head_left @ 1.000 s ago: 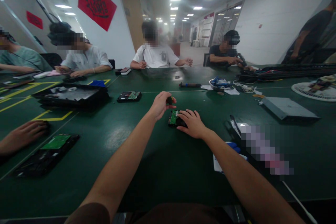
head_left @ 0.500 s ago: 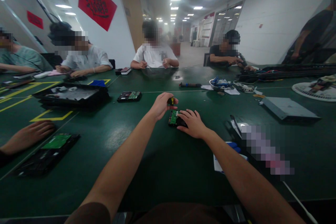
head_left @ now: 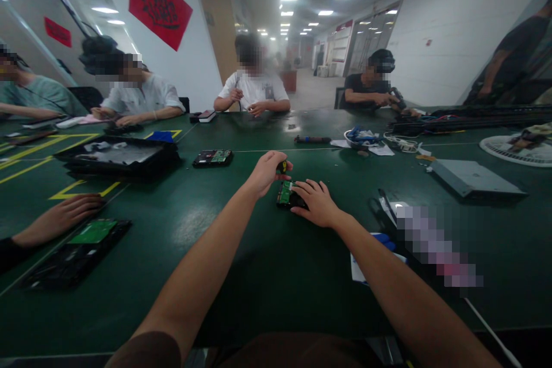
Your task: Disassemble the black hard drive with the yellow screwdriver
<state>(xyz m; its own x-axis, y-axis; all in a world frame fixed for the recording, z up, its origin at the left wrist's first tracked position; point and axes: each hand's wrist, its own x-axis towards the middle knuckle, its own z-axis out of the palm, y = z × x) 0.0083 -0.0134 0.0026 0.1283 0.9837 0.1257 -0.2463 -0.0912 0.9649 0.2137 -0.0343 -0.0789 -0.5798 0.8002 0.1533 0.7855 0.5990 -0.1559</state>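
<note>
Little is changing at centre frame since 1 second ago: both of the wearer's hands are staying on the same spot, while the co-worker's hand (head_left: 64, 215) at the left edge is sliding rightward along the table, and the seated person in the white shirt (head_left: 254, 89) at upper centre is now bringing both hands together at the chest.

Left hand (head_left: 265, 172) is curling closed around the dark handle of a small screwdriver (head_left: 282, 167), a yellow mark showing between thumb and fingers; the tool is pointing down toward the near corner of the hard drive (head_left: 287, 194). The tip itself is too small to make out.

Right hand (head_left: 317, 202) is lying flat, fingers spread wide, pressing on the hard drive's right part. The drive is sitting on the green table (head_left: 267, 276), just right of frame centre, its green circuit board facing up.

1 second hard drive (head_left: 212, 157) is resting further back, left of centre. 1 larger board in a black tray (head_left: 86, 241) is lying at lower left, beside the co-worker's hand. 1 grey flat case (head_left: 472, 177) is sitting at right.
</note>
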